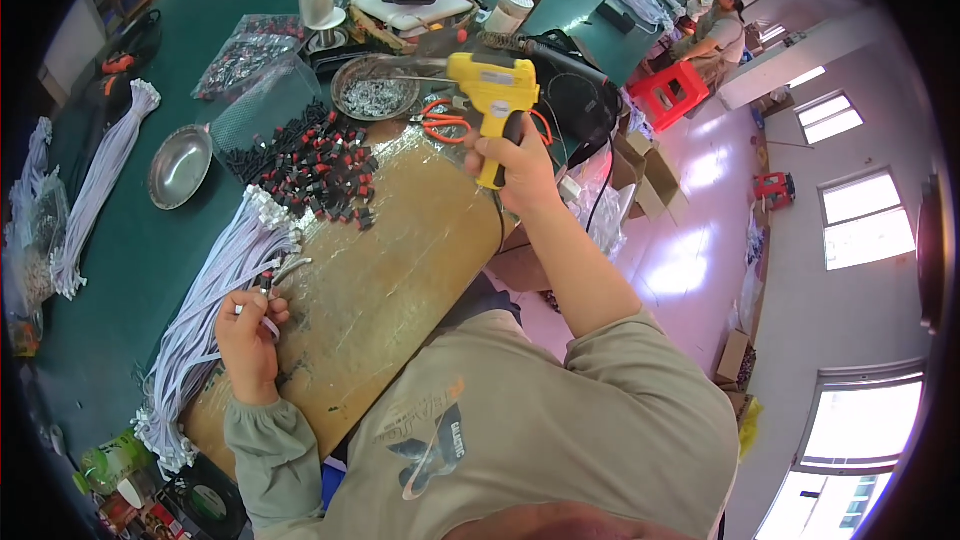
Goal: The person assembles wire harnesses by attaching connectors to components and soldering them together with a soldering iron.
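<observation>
My right hand (pixel 513 162) is wrapped round the grip of a yellow soldering gun (pixel 492 83), held above the far right of the brown work board (pixel 400 205). Its thin metal tip points left, over a metal bowl (pixel 345 90) of silvery scraps. At the board's left side my left hand (pixel 250 330) pinches a small black-and-red switch (pixel 266 281), with a white cable at the fingers. Beside that hand lies a bundle of white cables (pixel 205 305) with white connectors. A heap of similar black-and-red switches (pixel 325 165) rests beyond it.
Orange-handled scissors (pixel 440 120) lie beside the soldering gun. An empty metal dish (pixel 180 168) and another white cable bundle (pixel 110 180) are on the green table at left. A black bag (pixel 580 100) sits behind my right hand. A person sits near a red stool (pixel 668 95).
</observation>
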